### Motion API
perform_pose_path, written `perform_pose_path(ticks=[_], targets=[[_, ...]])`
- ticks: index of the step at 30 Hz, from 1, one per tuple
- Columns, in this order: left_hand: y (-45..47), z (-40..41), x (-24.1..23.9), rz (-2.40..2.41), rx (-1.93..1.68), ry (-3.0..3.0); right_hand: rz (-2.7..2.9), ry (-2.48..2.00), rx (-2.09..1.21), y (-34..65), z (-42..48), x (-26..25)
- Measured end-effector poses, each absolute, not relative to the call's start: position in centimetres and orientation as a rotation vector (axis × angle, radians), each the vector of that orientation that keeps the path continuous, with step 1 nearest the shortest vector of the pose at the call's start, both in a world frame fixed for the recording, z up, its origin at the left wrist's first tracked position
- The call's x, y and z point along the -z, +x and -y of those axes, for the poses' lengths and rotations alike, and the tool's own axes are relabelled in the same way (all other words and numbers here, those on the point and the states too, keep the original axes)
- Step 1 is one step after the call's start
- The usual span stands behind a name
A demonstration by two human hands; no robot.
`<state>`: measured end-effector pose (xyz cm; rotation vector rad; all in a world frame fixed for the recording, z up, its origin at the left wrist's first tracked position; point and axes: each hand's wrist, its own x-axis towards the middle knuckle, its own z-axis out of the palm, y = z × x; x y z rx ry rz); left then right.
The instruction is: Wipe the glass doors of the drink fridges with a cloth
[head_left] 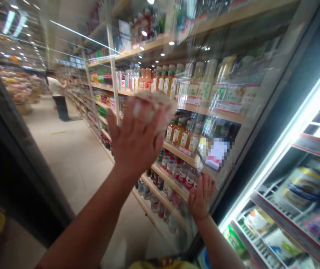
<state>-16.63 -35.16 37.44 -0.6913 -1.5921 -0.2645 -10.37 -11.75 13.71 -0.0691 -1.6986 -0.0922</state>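
Observation:
My left hand (pixel 137 138) is raised against the glass door (pixel 241 63) of a cooler and presses a pale, blurred cloth (pixel 155 106) onto the pane, fingers curled over it. Lower down, my right hand (pixel 200 198) lies flat on the same glass near the door's dark frame (pixel 272 112), fingers spread and holding nothing. Through the pane I see store shelves with rows of drink bottles (pixel 182 134).
To the right the lit cooler interior (pixel 297 194) shows wire shelves of packaged goods. Beyond the glass a tiled aisle (pixel 72 157) runs back to the left, where a person (pixel 57 93) stands by the shelving. A dark frame (pixel 14 157) rises at the left.

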Motion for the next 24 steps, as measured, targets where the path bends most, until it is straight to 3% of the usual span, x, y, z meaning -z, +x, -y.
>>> perform_pose_path(ticks=[4, 9, 17, 24], targets=[[-16.6, 36.5, -39.9, 1.62, 0.439, -0.511, 1.692, -0.068, 0.087, -10.4, 11.6, -13.6], [-15.4, 32.8, -35.1, 1.569, 0.237, -0.91, 1.697, -0.055, 0.109, -10.4, 11.4, -13.3], [-18.5, 42.4, -38.7, 1.667, 0.373, -0.357, 1.688, -0.077, 0.122, -10.4, 11.7, -13.6], [-16.7, 37.6, -29.6, 1.581, 0.158, -0.875, 1.678, -0.06, 0.131, -10.3, 11.5, -13.7]])
